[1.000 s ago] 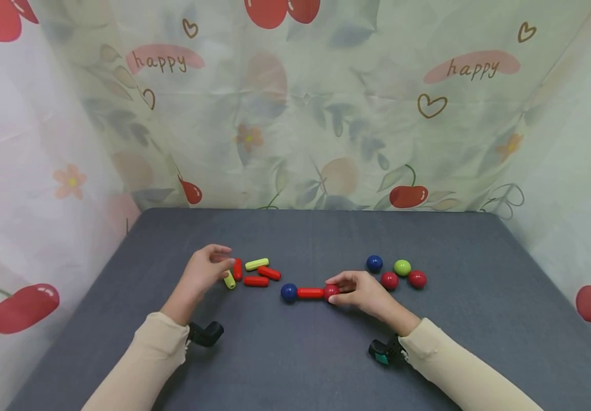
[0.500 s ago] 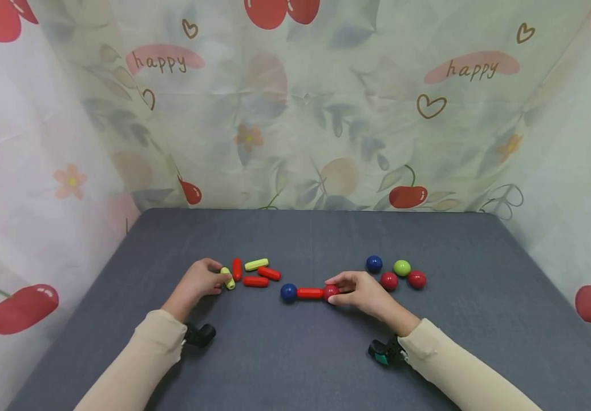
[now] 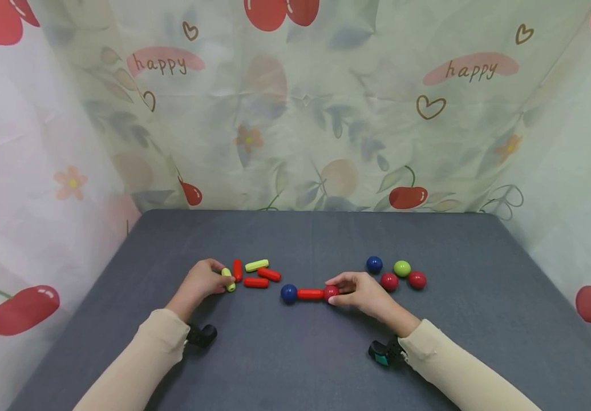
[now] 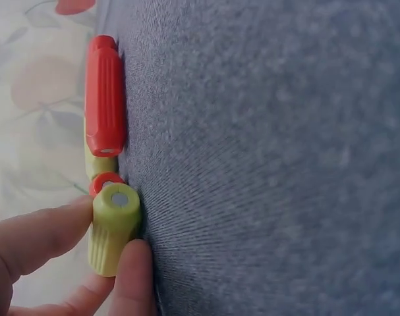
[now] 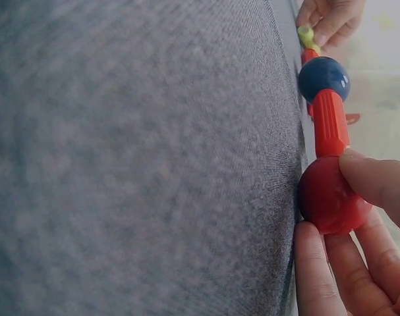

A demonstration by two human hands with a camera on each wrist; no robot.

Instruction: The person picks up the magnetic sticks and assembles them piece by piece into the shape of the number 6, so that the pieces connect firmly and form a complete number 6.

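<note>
The left hand pinches a yellow-green ridged rod between thumb and fingertips, spread no wider than the rod, at the left of the loose pieces; the fingers partly cover it, and the left wrist view cuts off the rest of the hand. The right hand grips a glossy red ball with fingers curved round it, hiding part of its surface. That ball joins a fluted red rod, whose other end meets a shiny dark blue ball, all in one line on the dark grey, woven-looking tabletop. In the right wrist view, the blue ball partly blocks the rods behind.

Nearby lie three loose red rods and another yellow-green rod, partly hidden in the left wrist view. The held rod's end shows a flat grey disc. Beyond the right hand sit four smooth loose balls: blue, lime green and two red. Both cream sleeves run out of frame.
</note>
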